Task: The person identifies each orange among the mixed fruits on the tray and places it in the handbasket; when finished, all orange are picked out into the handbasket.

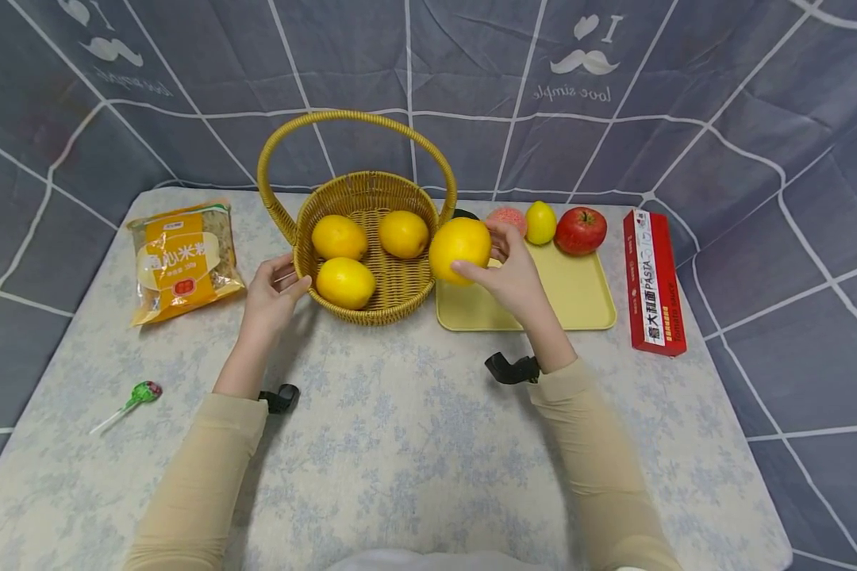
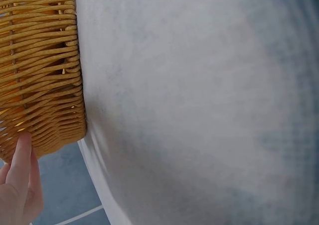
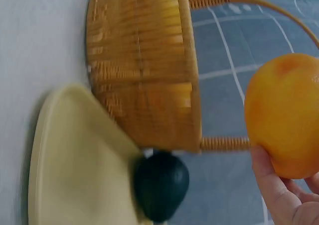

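A woven basket [image 1: 371, 317] with a tall arched handle stands at the back of the table, holding three yellow fruits, one of them [image 1: 346, 283] at the front left. My left hand [image 1: 274, 293] is at the basket's left side, its extended fingers touching the woven wall, as the left wrist view also shows. An orange [image 1: 460, 250] is gripped in my right hand [image 1: 510, 274], thumb in front and fingers behind. It is raised beside the basket's right rim, over the left end of a yellow tray [image 1: 578, 313]. In the right wrist view the orange [image 3: 284, 115] appears above the basket's rim level.
At the tray's back sit a red apple [image 1: 581, 231], a small yellow fruit [image 1: 540, 223], a pink ball-like thing [image 1: 509, 218] and a dark green fruit [image 3: 162, 185]. A red pasta box [image 1: 653, 281] lies right, a food bag [image 1: 184, 262] and lollipop [image 1: 143, 392] left. Grey curtains surround the table.
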{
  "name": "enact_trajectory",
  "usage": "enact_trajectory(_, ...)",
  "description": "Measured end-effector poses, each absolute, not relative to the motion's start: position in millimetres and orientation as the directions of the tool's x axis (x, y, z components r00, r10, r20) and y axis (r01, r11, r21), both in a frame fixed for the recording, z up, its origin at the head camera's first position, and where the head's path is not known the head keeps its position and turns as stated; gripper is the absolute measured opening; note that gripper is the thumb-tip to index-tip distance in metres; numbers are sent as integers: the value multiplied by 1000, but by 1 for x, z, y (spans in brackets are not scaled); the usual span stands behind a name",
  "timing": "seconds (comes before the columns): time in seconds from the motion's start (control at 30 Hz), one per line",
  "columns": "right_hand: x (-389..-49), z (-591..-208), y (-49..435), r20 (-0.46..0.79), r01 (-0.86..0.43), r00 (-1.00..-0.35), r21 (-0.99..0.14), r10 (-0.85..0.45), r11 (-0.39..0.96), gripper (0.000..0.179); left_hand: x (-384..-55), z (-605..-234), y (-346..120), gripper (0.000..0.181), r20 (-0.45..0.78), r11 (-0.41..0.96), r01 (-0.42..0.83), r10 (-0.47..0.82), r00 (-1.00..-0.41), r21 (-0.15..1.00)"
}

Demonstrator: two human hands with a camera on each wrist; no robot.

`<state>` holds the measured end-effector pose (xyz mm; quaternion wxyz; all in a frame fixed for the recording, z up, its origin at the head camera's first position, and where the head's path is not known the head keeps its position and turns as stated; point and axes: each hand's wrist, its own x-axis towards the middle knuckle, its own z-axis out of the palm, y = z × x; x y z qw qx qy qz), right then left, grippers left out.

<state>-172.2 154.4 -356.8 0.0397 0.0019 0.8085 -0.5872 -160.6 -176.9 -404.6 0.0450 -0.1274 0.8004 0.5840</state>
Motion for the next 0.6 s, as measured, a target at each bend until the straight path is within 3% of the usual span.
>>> enact_trajectory(0.3,-177,-366,109,-81,-1,-974,-933,-212,360,82,-162,-405,-177,60,-218,289,-249,-136,-966,924)
enact_trajectory(0.6,-190,-380,83,-61,-52,-971,-890,-232,454,85,-161,-405,-176,59,-224,286,-259,-149,-963,922)
